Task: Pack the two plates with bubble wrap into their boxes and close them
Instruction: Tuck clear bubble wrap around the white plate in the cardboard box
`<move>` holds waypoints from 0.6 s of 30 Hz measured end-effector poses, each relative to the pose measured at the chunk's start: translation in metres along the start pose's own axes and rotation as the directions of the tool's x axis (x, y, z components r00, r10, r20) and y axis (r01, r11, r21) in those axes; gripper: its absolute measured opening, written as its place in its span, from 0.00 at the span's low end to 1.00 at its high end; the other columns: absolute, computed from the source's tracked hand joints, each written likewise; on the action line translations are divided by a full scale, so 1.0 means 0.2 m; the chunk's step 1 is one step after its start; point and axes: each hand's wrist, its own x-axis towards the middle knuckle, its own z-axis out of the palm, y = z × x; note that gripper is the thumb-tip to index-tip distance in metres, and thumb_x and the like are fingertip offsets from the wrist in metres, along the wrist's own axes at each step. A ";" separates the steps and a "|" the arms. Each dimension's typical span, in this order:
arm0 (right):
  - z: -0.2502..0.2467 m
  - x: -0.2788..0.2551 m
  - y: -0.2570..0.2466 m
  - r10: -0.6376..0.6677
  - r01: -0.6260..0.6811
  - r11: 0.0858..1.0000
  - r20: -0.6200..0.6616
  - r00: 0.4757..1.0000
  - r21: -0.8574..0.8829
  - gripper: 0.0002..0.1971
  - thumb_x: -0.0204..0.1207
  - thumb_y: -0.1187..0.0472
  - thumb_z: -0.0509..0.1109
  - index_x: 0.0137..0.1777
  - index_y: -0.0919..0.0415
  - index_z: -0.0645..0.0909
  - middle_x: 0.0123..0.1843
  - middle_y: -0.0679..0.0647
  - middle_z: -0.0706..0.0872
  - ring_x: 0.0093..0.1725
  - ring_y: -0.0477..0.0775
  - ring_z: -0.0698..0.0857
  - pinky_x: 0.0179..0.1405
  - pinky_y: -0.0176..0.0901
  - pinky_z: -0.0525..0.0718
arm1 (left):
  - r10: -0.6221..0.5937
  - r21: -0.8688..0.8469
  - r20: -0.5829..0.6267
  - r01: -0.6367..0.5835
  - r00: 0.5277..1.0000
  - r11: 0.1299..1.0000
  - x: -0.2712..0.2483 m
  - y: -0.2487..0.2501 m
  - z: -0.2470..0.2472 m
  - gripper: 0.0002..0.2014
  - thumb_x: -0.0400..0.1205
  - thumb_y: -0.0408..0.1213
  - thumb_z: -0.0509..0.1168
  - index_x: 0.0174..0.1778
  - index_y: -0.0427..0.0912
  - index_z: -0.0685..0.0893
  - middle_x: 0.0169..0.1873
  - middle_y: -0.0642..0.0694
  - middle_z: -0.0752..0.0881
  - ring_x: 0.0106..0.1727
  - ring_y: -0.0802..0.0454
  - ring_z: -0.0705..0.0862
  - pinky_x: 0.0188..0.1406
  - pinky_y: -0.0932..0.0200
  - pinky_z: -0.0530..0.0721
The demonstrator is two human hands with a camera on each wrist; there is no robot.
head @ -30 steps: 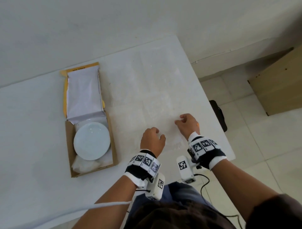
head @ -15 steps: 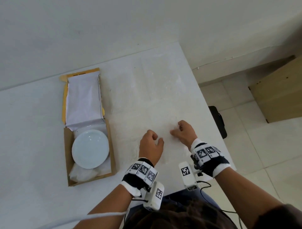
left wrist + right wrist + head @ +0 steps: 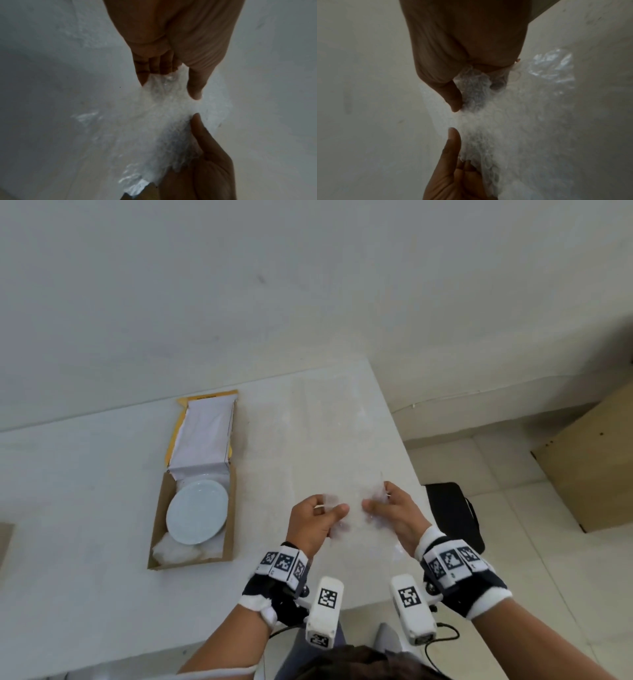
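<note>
Above the surface (image 3: 102,481), the left hand (image 3: 310,525) and right hand (image 3: 394,517) are each pinching the near edge of the bubble wrap (image 3: 356,518), a light, limp, probably slippery sheet best gripped at its corners, while the fragile plate (image 3: 197,511) is lying in the open box (image 3: 160,529).

Clear crinkled sheet of bubble wrap (image 3: 356,508) bunched and lifted at the table's near right edge, round white ceramic plate (image 3: 197,511) lying flat on white padding in an open brown cardboard box (image 3: 158,529), lid flap folded back toward the table's far edge
</note>
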 end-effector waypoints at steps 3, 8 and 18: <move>-0.02 -0.08 -0.01 -0.008 0.008 1.000 0.014 1.000 -0.012 0.11 0.71 0.65 0.75 0.40 0.60 0.73 0.35 0.59 0.82 0.29 0.54 0.80 0.28 0.42 0.76 | 0.061 0.033 -0.008 -0.061 0.998 0.998 -0.12 0.01 0.02 0.11 0.75 0.28 0.72 0.52 0.35 0.83 0.34 0.39 0.89 0.28 0.48 0.87 0.24 0.60 0.81; -0.03 -0.21 -0.01 0.061 -0.054 0.997 0.143 0.988 -0.056 0.08 0.77 0.60 0.66 0.54 0.59 0.81 0.37 0.59 0.87 0.24 0.54 0.78 0.14 0.35 0.63 | 0.128 0.019 -0.088 -0.127 0.988 0.992 -0.29 -0.02 -0.01 0.09 0.75 0.27 0.72 0.49 0.36 0.84 0.34 0.40 0.89 0.24 0.51 0.85 0.24 0.60 0.79; 0.20 -0.32 0.09 0.030 -0.042 0.997 0.187 0.982 0.061 0.10 0.75 0.73 0.66 0.47 0.61 0.87 0.33 0.57 0.89 0.26 0.52 0.78 0.23 0.35 0.77 | 0.016 -0.194 -0.061 -0.027 0.998 0.981 -0.44 -0.09 -0.22 0.05 0.78 0.33 0.68 0.45 0.35 0.85 0.32 0.40 0.89 0.27 0.44 0.80 0.25 0.59 0.76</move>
